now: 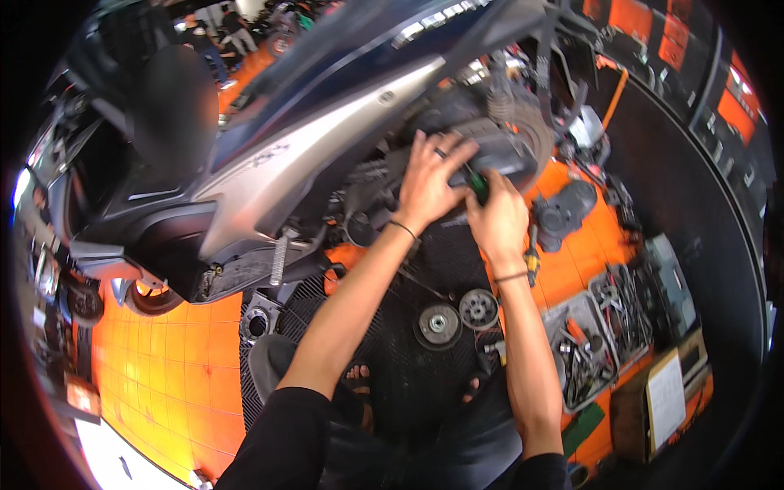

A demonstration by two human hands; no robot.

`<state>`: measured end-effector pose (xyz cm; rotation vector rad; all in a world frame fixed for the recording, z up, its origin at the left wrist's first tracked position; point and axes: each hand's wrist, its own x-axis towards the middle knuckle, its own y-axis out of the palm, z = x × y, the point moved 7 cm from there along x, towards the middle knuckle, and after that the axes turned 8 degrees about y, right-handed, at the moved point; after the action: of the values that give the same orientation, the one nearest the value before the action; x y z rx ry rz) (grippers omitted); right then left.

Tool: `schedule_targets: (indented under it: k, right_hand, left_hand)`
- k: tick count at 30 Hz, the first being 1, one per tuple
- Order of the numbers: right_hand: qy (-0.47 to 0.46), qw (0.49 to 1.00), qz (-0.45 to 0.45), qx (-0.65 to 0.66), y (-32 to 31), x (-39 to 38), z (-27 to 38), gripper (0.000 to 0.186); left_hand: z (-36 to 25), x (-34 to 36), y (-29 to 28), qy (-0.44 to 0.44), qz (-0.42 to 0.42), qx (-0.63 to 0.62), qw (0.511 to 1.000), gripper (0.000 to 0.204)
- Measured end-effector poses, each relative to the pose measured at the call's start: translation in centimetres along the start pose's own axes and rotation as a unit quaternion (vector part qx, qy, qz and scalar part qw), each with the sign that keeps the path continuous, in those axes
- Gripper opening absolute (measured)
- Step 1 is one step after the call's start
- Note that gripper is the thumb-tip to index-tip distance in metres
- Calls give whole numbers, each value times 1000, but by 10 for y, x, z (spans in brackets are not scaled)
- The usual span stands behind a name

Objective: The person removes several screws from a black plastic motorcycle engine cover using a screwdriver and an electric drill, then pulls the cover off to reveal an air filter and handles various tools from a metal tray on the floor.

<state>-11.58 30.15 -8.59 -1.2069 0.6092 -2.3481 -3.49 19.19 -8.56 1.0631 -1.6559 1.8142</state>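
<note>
A dark scooter with a silver side panel [302, 139] stands over me, its underside mechanism exposed beside the rear wheel [535, 147]. My left hand [429, 180] rests against a dark housing [502, 151] near that wheel, fingers bent and apart. My right hand [498, 220] is closed around a green-handled tool [478, 184] just right of the left one, pointed at the housing; the tool's tip is hidden. Two round metal parts [438, 325] [478, 309] lie on the black mat below my forearms.
A tray of tools [578, 351], a removed dark cover [563, 208] and a box with a paper [665, 396] lie to my right. A black wall [670, 180] bounds that side. My feet are on the mat [392, 367]. Other people [204, 41] are at the upper left.
</note>
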Motion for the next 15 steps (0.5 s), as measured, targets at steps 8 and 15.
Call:
schedule_targets:
  k: [8,15]
  right_hand:
    - [503,269,336,749,44,-28,-30,46]
    - [332,774,270,466,26,4,-44,24]
  left_hand:
    - [-3,-13,-2,21,-74,28,997,29]
    - [-8,-10,2,64,-81,-24,994,36]
